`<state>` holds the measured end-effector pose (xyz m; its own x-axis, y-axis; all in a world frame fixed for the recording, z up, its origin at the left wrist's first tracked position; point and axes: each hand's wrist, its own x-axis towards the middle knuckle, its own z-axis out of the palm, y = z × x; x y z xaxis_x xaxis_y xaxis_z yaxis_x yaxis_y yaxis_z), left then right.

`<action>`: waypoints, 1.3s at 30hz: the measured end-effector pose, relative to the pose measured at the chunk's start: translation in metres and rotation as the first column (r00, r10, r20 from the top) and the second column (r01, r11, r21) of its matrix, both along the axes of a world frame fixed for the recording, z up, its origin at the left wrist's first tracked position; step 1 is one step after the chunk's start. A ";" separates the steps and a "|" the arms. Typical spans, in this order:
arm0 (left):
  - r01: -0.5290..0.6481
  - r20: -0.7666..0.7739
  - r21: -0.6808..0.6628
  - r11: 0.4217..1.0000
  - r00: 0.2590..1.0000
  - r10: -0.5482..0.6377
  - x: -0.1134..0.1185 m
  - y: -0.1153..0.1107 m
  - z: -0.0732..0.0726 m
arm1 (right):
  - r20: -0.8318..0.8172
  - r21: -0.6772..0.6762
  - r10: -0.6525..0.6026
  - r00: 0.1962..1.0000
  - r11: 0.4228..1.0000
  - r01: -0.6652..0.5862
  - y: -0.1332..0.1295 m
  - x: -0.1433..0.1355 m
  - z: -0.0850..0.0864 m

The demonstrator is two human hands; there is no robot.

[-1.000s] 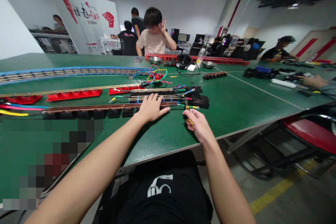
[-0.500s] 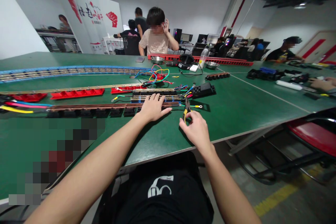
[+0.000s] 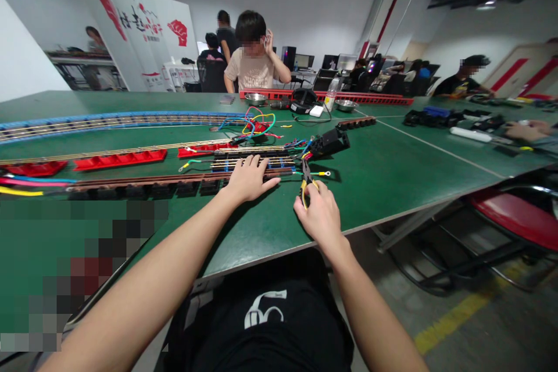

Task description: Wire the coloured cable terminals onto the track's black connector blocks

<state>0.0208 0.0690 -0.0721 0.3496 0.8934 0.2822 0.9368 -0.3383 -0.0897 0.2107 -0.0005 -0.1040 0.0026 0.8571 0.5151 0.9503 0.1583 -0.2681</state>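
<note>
My left hand [image 3: 249, 179] lies with its fingers spread across a rail assembly [image 3: 218, 164] of brass-coloured rods on black and blue supports, and a long brown-railed strip [image 3: 143, 183]. In my right hand [image 3: 320, 212] is a pair of pliers [image 3: 304, 187] with yellow-and-black handles. Their jaws point away from me, at the thin coloured wires [image 3: 307, 155] by the assembly's right end. Those wires run to a black box [image 3: 330, 142], which sits tilted. Whether the jaws grip a wire I cannot tell. A yellow-sleeved ring terminal [image 3: 326, 174] sticks out to the right of the pliers.
Red supports [image 3: 120, 159] and a curved blue track [image 3: 131, 119] lie farther back on the green table [image 3: 392, 174]. Beyond are metal bowls [image 3: 255, 99], a bottle [image 3: 331, 95] and a long red rail [image 3: 370, 97]. A person [image 3: 253, 64] sits opposite; a red stool [image 3: 514, 212] stands right.
The black box has tilted, its right end turning up and away. My right hand and the pliers stay at the wires; my left hand stays on the rails. The view has shifted slightly right.
</note>
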 end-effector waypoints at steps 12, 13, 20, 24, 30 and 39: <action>-0.003 -0.005 0.004 1.000 1.000 0.003 0.000 0.000 -0.001 | -0.359 0.051 0.098 0.928 0.995 -0.085 -0.003 0.003 0.009; -0.001 -0.002 0.002 1.000 1.000 0.001 0.000 0.000 -0.001 | -0.383 0.056 0.114 0.917 0.993 -0.100 -0.003 0.003 0.010; -0.001 0.008 0.006 1.000 1.000 0.001 -0.001 0.002 -0.003 | -0.451 0.114 0.204 0.869 0.979 -0.171 0.002 0.010 0.010; -0.004 0.004 0.004 1.000 1.000 0.004 -0.001 0.002 -0.003 | -0.780 0.028 0.169 0.602 0.971 -0.237 0.009 0.016 0.009; -0.011 -0.008 -0.004 1.000 1.000 0.011 0.000 0.001 -0.001 | -0.997 0.045 0.062 0.041 0.944 -0.327 0.015 0.022 0.018; -0.006 -0.012 0.003 1.000 1.000 0.006 -0.001 0.001 -0.001 | -0.999 0.030 0.017 -0.041 0.939 -0.342 0.016 0.029 0.017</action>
<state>0.0202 0.0703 -0.0731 0.3477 0.8946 0.2806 0.9376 -0.3323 -0.1024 0.2395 0.0157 -0.0867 0.1902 0.9817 0.0062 -0.3452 0.0728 -0.9357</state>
